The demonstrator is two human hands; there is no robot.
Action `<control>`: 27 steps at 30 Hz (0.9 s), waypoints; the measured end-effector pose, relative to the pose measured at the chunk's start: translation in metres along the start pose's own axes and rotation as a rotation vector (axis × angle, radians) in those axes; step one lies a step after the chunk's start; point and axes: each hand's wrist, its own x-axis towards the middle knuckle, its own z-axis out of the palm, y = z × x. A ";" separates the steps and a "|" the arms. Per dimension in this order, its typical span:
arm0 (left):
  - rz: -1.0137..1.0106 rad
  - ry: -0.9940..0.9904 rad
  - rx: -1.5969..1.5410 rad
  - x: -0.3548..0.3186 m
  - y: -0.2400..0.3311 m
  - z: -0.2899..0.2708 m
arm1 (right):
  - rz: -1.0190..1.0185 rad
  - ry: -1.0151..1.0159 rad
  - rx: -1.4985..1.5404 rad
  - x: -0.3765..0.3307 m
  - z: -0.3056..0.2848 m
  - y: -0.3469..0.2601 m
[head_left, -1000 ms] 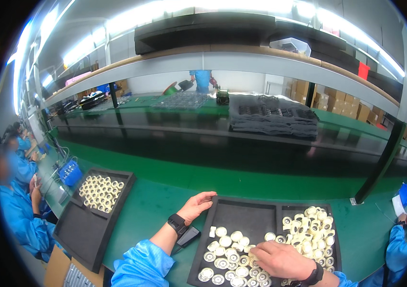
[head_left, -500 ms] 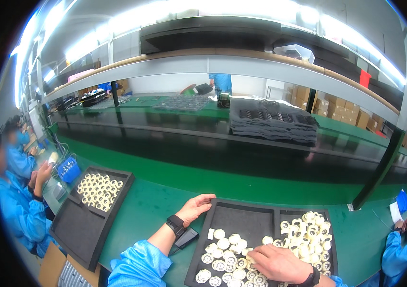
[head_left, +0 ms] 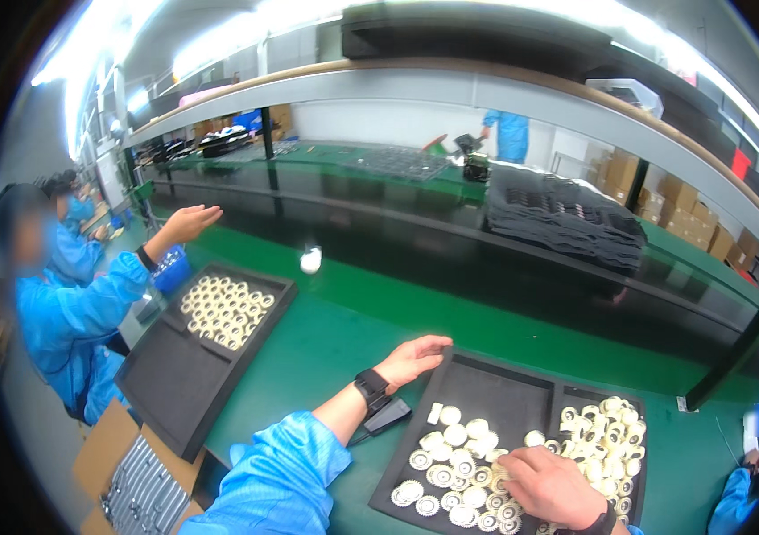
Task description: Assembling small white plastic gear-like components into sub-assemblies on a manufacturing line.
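Cream-coloured gears (head_left: 441, 476), in head view: loose in both compartments of black tray (head_left: 504, 389). Left hand (head_left: 411, 361): open, fingers extended at tray's far-left corner. Right hand (head_left: 552, 487): fingers curled down among gears; cannot tell whether pinching one. Probably light, stiff, slightly slippery plastic; pinch gently across toothed rim.

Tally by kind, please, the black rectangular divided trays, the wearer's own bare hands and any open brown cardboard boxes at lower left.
Black rectangular divided trays: 2
Wearer's bare hands (left hand, right hand): 2
Open brown cardboard box: 1
Total: 5
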 end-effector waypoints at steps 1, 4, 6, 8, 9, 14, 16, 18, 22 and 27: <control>-0.008 -0.017 -0.024 0.000 0.001 -0.001 | 0.019 -0.067 -0.054 0.009 -0.003 -0.004; -0.013 -0.015 -0.037 -0.001 -0.004 -0.005 | 0.033 -0.072 -0.063 0.010 0.000 -0.005; -0.023 -0.020 -0.052 -0.002 -0.001 -0.005 | 0.028 -0.067 -0.051 0.010 0.002 -0.005; -0.015 -0.026 -0.059 -0.002 -0.001 -0.004 | 0.013 -0.047 -0.072 0.010 0.002 -0.004; -0.011 -0.030 -0.057 -0.002 0.000 -0.003 | 0.011 -0.051 -0.068 0.010 0.002 -0.004; -0.008 -0.016 -0.046 -0.001 -0.003 -0.002 | 0.022 -0.041 -0.060 0.009 0.003 -0.005; -0.015 -0.011 -0.031 -0.001 -0.003 -0.002 | 0.016 -0.039 -0.058 0.010 0.002 -0.005; -0.006 -0.015 -0.038 -0.001 -0.003 -0.003 | 0.010 -0.037 -0.055 0.009 0.004 -0.003; -0.023 -0.028 -0.073 -0.006 -0.003 0.002 | 0.043 -0.042 -0.044 0.000 0.009 0.002; -0.028 -0.025 -0.069 -0.004 -0.006 0.000 | 0.031 -0.049 -0.070 0.007 0.004 -0.006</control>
